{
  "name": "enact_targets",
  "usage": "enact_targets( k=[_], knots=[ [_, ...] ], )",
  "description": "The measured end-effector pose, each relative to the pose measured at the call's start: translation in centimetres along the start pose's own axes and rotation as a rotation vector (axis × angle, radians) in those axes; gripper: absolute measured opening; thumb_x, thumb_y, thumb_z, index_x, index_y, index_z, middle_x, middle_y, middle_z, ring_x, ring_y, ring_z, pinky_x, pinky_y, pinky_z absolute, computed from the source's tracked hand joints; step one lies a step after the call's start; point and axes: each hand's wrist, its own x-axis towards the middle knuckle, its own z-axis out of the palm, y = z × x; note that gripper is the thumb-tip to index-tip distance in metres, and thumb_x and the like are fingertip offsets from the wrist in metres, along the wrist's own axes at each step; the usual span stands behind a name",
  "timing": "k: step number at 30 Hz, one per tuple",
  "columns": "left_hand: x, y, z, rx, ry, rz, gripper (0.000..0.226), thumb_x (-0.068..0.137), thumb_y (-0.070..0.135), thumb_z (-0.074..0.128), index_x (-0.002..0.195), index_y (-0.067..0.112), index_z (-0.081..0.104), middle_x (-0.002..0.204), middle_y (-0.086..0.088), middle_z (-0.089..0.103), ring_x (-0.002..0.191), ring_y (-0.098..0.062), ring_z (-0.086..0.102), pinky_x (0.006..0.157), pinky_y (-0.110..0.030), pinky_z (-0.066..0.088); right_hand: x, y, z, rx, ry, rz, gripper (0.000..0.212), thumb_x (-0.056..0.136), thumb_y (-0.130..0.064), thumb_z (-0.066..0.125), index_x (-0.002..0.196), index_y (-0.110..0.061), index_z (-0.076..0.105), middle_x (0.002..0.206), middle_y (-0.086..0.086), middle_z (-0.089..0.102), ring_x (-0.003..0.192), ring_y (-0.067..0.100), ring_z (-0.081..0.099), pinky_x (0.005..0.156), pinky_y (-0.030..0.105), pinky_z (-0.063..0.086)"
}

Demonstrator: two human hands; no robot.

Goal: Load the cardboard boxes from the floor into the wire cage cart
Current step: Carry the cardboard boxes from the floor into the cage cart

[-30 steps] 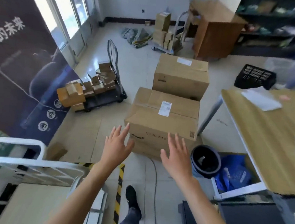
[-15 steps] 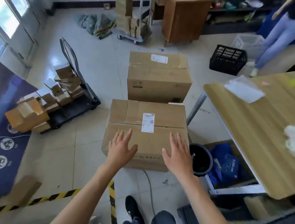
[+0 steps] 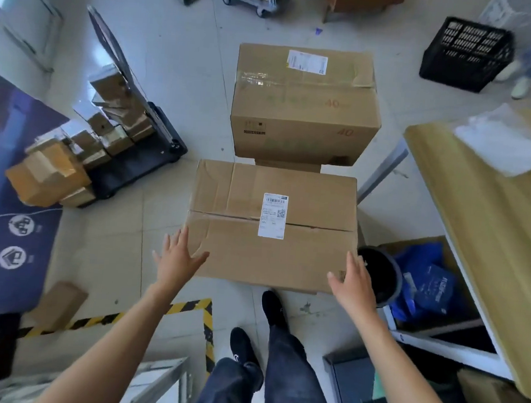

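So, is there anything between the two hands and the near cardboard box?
Nothing visible. The left hand and the right hand, both open, are at the near corners of the near box. The black bin stands beside its right corner, close to the right hand.

Matt, perhaps creased cardboard box (image 3: 271, 227)

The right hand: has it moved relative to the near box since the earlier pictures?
Yes. The right hand has shifted outward from the middle of the near box to its right corner.

Near box (image 3: 271, 230) before far box (image 3: 303, 102); bin (image 3: 379, 277) right, seemingly touching.
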Motion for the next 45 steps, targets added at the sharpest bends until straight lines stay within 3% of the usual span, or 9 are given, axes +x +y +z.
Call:
enact_targets(
  k=[5, 8, 12, 22, 28, 32, 35, 41, 45],
  knots=[
    [3.0, -2.9, 2.4, -0.279, -0.079, -0.179, 0.108, 0.082, 0.051, 0.075, 0.158, 0.01, 0.011, 0.162, -0.013, 0.025, 0.149, -0.032, 0.023, 0.118, -0.055, 0.026, 5.6, 3.4, 1.4, 0.148, -0.057, 0.134, 0.096, 0.093, -0.045, 0.064, 0.16, -0.015, 0.003, 0.167, 0.012, 0.006, 0.15, 0.034, 0.019, 0.115, 0.048, 0.03],
    [4.4, -3.1, 3.5, -0.597, -0.177, -0.247, 0.096, 0.078, 0.036, 0.083, 0.149, 0.009, 0.024, 0.147, -0.015, 0.045, 0.129, -0.029, 0.051, 0.1, -0.038, 0.047, 7.9, 4.5, 2.1, 0.31, -0.125, 0.243, 0.108, 0.088, -0.042, 0.073, 0.159, -0.01, -0.002, 0.166, 0.013, 0.013, 0.15, 0.032, 0.023, 0.116, 0.044, 0.028],
    [5.8, -2.9, 4.7, -0.67, -0.127, -0.263, 0.078, 0.073, 0.035, 0.087, 0.134, 0.015, 0.042, 0.124, -0.002, 0.057, 0.112, -0.024, 0.059, 0.087, -0.032, 0.05, 9.9, 5.4, 3.0, 0.488, -0.179, 0.314, 0.092, 0.083, -0.028, 0.081, 0.152, -0.008, 0.024, 0.148, 0.014, 0.046, 0.125, 0.027, 0.051, 0.101, 0.036, 0.041],
    [1.7, -7.6, -0.2, -0.68, 0.127, -0.518, 0.084, 0.062, 0.052, 0.089, 0.119, 0.015, 0.039, 0.106, 0.0, 0.057, 0.083, -0.012, 0.059, 0.064, -0.025, 0.049, 12.2, -5.6, -2.1, 0.354, -0.185, 0.053, 0.106, 0.079, -0.049, 0.079, 0.158, -0.014, 0.019, 0.157, 0.01, 0.037, 0.141, 0.03, 0.04, 0.113, 0.049, 0.036],
    [-10.2, -14.2, -5.4, -0.783, 0.396, -0.746, 0.11, 0.047, 0.07, 0.086, 0.128, 0.012, 0.04, 0.112, -0.004, 0.056, 0.089, -0.019, 0.058, 0.065, -0.029, 0.048, 8.5, -17.6, -2.0, 0.259, -0.332, -0.271, 0.093, 0.077, -0.051, 0.078, 0.151, -0.016, 0.034, 0.144, 0.007, 0.052, 0.129, 0.028, 0.052, 0.106, 0.05, 0.044],
    [-20.3, -18.4, -8.1, -0.824, 0.605, -0.899, 0.101, 0.049, 0.069, 0.086, 0.125, 0.017, 0.044, 0.11, -0.004, 0.058, 0.093, -0.025, 0.06, 0.081, -0.045, 0.054, 2.7, -25.4, -0.2, 0.236, -0.441, -0.481, 0.089, 0.069, -0.054, 0.08, 0.143, -0.021, 0.045, 0.132, 0.0, 0.062, 0.118, 0.021, 0.06, 0.102, 0.049, 0.048],
    [-28.9, -21.1, -9.5, -0.866, 0.766, -1.015, 0.101, 0.042, 0.075, 0.082, 0.12, 0.022, 0.046, 0.102, 0.001, 0.06, 0.083, -0.016, 0.059, 0.067, -0.034, 0.049, -3.2, -30.0, 2.1, 0.206, -0.537, -0.634, 0.081, 0.067, -0.055, 0.081, 0.136, -0.026, 0.049, 0.128, -0.005, 0.064, 0.114, 0.018, 0.061, 0.101, 0.046, 0.048],
    [-48.7, -25.7, -6.7, -0.893, 0.974, -1.241, 0.106, 0.039, 0.081, 0.074, 0.124, 0.022, 0.049, 0.11, -0.002, 0.064, 0.104, -0.031, 0.063, 0.093, -0.047, 0.05, -18.6, -34.0, 8.1, 0.063, -0.647, -0.898, 0.074, 0.056, -0.073, 0.072, 0.117, -0.037, 0.053, 0.107, -0.013, 0.066, 0.093, 0.006, 0.063, 0.067, 0.028, 0.05],
    [-61.9, -28.0, -1.8, -0.972, 1.091, -1.352, 0.104, 0.037, 0.08, 0.073, 0.121, 0.025, 0.046, 0.115, -0.005, 0.065, 0.105, -0.03, 0.063, 0.095, -0.046, 0.049, -30.0, -32.4, 14.3, -0.023, -0.77, -0.991, 0.07, 0.058, -0.07, 0.074, 0.114, -0.035, 0.052, 0.105, -0.011, 0.066, 0.094, 0.016, 0.065, 0.079, 0.043, 0.057]
  ],
)
